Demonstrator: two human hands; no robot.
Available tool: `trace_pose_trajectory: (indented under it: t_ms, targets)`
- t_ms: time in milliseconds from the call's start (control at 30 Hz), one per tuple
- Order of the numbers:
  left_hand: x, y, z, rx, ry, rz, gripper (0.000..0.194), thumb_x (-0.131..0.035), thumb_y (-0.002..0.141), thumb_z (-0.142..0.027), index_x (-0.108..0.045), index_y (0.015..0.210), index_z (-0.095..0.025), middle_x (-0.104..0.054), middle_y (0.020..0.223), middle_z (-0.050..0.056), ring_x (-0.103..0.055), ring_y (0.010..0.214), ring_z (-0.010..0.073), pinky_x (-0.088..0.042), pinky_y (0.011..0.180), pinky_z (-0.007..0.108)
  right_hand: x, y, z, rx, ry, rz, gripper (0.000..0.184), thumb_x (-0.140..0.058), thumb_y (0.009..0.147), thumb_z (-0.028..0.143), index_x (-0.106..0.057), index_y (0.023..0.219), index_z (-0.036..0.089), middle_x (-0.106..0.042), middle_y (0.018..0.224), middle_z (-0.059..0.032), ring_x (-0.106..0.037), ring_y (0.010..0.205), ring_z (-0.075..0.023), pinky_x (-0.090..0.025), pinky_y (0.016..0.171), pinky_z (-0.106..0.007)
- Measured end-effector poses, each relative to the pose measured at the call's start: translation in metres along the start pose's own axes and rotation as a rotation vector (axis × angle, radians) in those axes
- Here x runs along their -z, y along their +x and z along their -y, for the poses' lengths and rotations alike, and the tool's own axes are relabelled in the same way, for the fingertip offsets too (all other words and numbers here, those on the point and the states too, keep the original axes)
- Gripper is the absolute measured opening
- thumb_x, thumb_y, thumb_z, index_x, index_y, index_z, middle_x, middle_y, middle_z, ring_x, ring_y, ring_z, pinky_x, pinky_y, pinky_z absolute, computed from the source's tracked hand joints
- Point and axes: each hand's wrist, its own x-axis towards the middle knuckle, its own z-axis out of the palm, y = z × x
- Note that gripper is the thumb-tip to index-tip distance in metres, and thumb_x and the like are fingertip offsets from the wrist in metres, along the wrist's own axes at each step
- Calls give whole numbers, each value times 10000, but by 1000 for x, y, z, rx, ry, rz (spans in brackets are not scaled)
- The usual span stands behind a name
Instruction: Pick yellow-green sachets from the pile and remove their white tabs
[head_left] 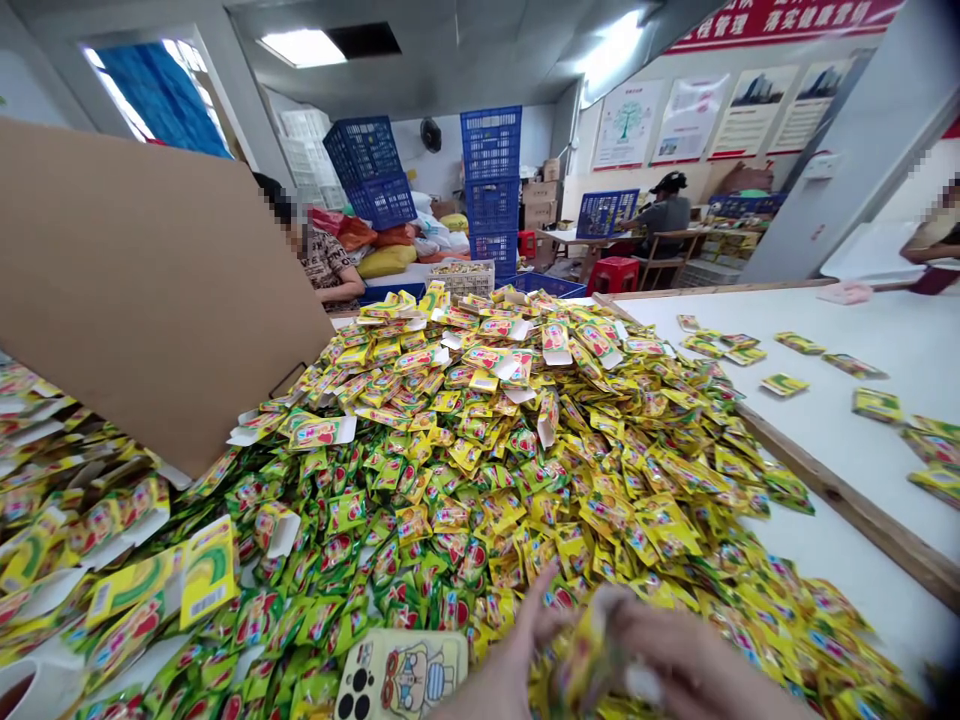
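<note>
Both my hands are at the bottom, blurred by motion, low over a big heap of small packets. Between them is a small yellow carton [587,650], smeared, with a pale end at its top. My left hand [521,640] is closed about its left side, one finger pointing up. My right hand [667,640] has its fingers curled at the carton's right side. Around them lie yellow sachets [540,545] and, to the left, green sachets with a watermelon print [322,620]. Small open cartons [491,362] lie on top of the heap.
A phone in a cartoon case [409,672] lies by my left wrist. Flat cartons [202,570], a cup [45,690] and a large cardboard sheet [142,290] are at left. A wooden strip [847,500] edges the heap at right. Blue crates [491,190] and other people are beyond.
</note>
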Motion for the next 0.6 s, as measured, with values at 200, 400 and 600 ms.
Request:
trace_pose_trajectory:
  t_ms: [200, 400, 600]
  targets:
    - [90, -12, 31, 62, 988, -878, 454, -377, 833, -313, -386, 1264, -170, -450, 1213, 155, -436, 1136, 313, -361, 955, 511, 107, -67, -95, -865, -825, -828, 335, -481, 799, 335, -592, 1067, 167, -671, 929, -132, -590, 603, -223, -384, 524, -328]
    - [122, -11, 47, 176, 1047, -907, 436, -319, 829, -293, -427, 1214, -119, -516, 1134, 177, -528, 969, 328, -433, 782, 452, 35, -3, -61, -436, -488, -506, 179, -464, 811, 252, -583, 930, 193, -637, 895, -86, -582, 751, -196, -442, 671, -321]
    - [128, -32, 43, 162, 656, -1101, 474, -368, 815, -449, -547, 1128, -141, -609, 936, 127, -567, 763, 261, -442, 696, 399, -65, 67, -45, -258, -339, -224, 155, -580, 609, 98, -579, 745, 172, -604, 828, -89, -518, 834, -268, -407, 719, -386]
